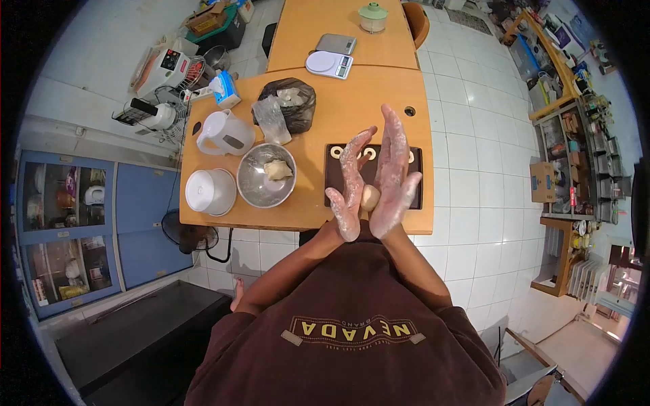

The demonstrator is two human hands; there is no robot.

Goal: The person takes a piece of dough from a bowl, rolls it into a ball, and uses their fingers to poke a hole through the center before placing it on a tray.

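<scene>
A small ball of dough (370,197) sits between my two palms near the table's front edge. My left hand (349,184) presses it from the left and my right hand (393,177) from the right, both with fingers stretched out and dusted with flour. Under and behind the hands lies a dark baking tray (333,174), partly hidden by them. Along its far side are pale dough rings (336,153), some covered by my fingers. To the left, a metal bowl (261,197) holds a larger lump of dough (276,170).
Around the bowl stand a white tub (210,192), a white jug (225,133), a dark plastic bag (298,111) and a tissue box (225,90). Farther back on the wooden table (386,88) are a kitchen scale (329,64) and a green-lidded container (372,18).
</scene>
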